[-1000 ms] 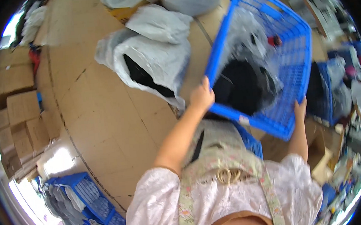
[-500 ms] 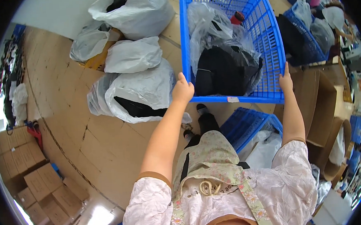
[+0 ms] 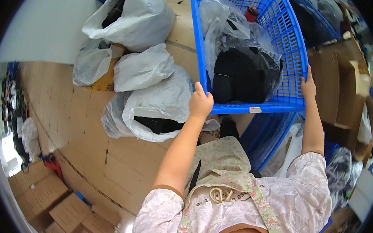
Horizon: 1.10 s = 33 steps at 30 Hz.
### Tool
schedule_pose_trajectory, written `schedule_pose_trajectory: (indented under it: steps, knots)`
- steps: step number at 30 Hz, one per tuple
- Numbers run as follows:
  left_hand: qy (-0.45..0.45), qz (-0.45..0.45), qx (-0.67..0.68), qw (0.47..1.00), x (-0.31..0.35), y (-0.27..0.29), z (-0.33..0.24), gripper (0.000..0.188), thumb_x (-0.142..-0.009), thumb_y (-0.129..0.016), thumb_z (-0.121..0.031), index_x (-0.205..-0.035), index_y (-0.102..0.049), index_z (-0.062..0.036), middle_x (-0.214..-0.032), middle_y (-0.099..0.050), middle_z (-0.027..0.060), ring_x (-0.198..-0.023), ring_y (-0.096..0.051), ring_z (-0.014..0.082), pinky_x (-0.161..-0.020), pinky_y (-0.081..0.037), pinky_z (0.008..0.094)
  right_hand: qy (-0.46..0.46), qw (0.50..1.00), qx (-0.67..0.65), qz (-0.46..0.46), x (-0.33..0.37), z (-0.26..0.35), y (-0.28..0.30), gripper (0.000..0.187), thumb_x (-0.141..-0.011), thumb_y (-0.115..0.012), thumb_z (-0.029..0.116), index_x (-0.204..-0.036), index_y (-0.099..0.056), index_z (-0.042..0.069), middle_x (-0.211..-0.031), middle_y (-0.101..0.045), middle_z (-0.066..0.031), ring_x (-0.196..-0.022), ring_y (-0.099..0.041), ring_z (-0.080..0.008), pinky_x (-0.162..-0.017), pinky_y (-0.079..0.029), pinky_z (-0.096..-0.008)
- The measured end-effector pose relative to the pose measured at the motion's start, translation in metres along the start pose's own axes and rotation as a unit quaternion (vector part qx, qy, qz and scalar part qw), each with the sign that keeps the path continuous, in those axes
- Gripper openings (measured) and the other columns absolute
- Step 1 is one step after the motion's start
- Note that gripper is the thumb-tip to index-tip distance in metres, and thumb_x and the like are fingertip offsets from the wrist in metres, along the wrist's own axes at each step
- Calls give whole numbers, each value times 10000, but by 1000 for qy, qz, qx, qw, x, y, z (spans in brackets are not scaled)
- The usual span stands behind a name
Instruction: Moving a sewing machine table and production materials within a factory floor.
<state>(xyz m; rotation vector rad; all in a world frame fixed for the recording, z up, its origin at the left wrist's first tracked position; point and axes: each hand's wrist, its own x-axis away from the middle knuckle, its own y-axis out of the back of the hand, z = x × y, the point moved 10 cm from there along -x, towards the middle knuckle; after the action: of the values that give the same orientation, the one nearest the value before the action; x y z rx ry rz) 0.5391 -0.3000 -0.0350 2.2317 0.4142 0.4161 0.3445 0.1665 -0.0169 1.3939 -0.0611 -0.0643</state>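
Note:
Both my arms reach forward to a blue plastic basket [image 3: 255, 108] with slatted sides. My left hand [image 3: 201, 101] is closed on its near left corner, thumb on the rim. At the near right corner my right hand [image 3: 308, 87] grips the rim, its fingers partly hidden by the side. Inside lie a black bundle [image 3: 240, 76] in clear plastic, a crumpled clear plastic bag [image 3: 220, 16] and a small red-and-black item [image 3: 251, 13] near the far side.
White plastic bags [image 3: 159, 92] with dark contents stand on the floor left of the basket. Another blue basket [image 3: 268, 141] sits below the held one. Open cardboard boxes [image 3: 334, 89] are at the right; stacked cartons [image 3: 70, 213] fill the lower left.
The basket and both my hands sit slightly farther right and lower in the picture. The floor bags and cartons have shifted too, as the view has turned. My grip is the same.

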Motion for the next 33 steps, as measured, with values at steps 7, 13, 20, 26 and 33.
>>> schedule_pose_trajectory:
  steps: [7, 13, 20, 26, 33]
  knots:
    - [6, 137, 15, 990, -82, 74, 2, 449, -749, -501, -168, -1124, -338, 19, -763, -580, 275, -703, -569, 432, -630, -446, 507, -109, 992, 51, 33, 21, 58, 60, 700, -808, -506, 181, -1376, -115, 304, -968, -563, -214, -856, -568, -376, -752, -443, -448]
    - [6, 172, 19, 985, -133, 134, 24, 488, -752, -498, -186, -1180, -350, -2, -792, -590, 254, -737, -566, 432, -677, -433, 513, -150, 985, 68, 49, 47, 135, 106, 710, -805, -505, 158, -1381, -105, 268, -1027, -556, -222, -873, -560, -395, -748, -443, -456]
    - [16, 161, 30, 986, -169, 166, 40, 435, -742, -515, -184, -1124, -390, -19, -796, -585, 265, -726, -559, 442, -661, -429, 508, -129, 984, 89, 87, 31, 197, 126, 711, -797, -507, 120, -1384, -117, 211, -1148, -514, -214, -948, -543, -394, -790, -434, -432]
    - [41, 158, 22, 986, -160, 157, 30, 455, -743, -522, -185, -1135, -381, -2, -754, -583, 261, -695, -555, 446, -650, -424, 518, -106, 989, 58, 84, 11, 186, 130, 699, -809, -491, 113, -1386, -110, 212, -1150, -518, -198, -909, -561, -378, -749, -444, -425]
    - [40, 141, 46, 988, -159, 146, 19, 315, -768, -522, -160, -1045, -411, -58, -771, -581, 263, -722, -545, 455, -641, -420, 501, -98, 993, 34, 59, 5, 172, 110, 711, -806, -493, 94, -1386, -111, 246, -982, -568, -200, -805, -572, -370, -686, -447, -430]
